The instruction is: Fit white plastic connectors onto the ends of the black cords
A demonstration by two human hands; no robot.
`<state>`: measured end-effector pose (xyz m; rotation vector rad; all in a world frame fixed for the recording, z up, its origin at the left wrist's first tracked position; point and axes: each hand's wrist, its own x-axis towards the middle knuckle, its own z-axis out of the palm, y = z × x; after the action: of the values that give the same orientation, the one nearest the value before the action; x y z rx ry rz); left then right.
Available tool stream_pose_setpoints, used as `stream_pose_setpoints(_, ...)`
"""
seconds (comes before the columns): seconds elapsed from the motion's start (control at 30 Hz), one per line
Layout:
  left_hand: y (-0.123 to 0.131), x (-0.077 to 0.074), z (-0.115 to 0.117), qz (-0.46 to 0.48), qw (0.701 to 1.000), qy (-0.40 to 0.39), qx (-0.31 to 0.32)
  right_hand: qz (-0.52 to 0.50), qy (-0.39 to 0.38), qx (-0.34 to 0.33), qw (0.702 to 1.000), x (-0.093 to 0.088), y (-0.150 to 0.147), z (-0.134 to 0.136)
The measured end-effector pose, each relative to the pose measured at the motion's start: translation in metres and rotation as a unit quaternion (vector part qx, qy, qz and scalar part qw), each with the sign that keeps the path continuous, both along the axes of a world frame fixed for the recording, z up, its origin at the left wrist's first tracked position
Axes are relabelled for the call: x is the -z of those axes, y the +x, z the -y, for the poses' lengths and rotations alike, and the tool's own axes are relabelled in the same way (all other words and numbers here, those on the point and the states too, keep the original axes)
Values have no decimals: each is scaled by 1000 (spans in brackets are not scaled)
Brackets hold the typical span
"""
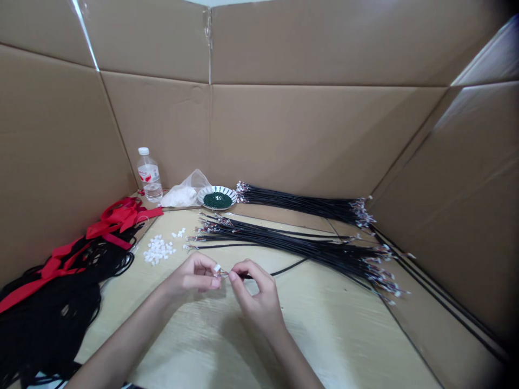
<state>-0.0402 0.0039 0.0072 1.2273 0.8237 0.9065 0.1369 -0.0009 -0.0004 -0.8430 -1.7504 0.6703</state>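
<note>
Evidently, everything hinges on the small gap between the fingertips: the white connector housing [218, 268] sits at the left hand [198, 274], while the black cable [290, 268] comes in from the right hand [259, 296] — the two hands close together yet not touching, with thin wires [224, 273] spanning between them. The left thumb and index finger appear pinched about the housing; the right thumb and fingers are closed on the cable near its wired end. The cable's long axis runs mostly sideways, out from the right fingers and slightly away, to the nearer bundle of black cables [284, 247], where its far end is lost. The left hand is the nearer one to the loose white connectors [159, 250], lying beyond it and leftward.
</note>
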Motion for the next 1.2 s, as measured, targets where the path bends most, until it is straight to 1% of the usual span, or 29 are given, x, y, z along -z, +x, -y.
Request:
stream_pose_setpoints(0.23, 1, -2, 0, -4, 1000, -5, -2, 0, -2, 0, 1000, 0, -1, 0)
stream_pose_setpoints(0.47, 1, -1, 1, 9, 1000, -15, 2, 0, -8, 5, 1000, -2, -1, 1)
stream_pose_setpoints(0.73, 1, -2, 2, 5, 1000, -11, 0, -6, -14, 7, 1000, -3, 0, 2)
stream_pose_setpoints(1.0, 1, 1, 0, 6, 1000, -16, -16, -18, -18, 11, 1000, 1, 0, 2)
stream_pose_setpoints(1.2, 1, 0, 1, -1, 1000, -8, -11, -17, -10, 16, 1000, 0, 0, 2)
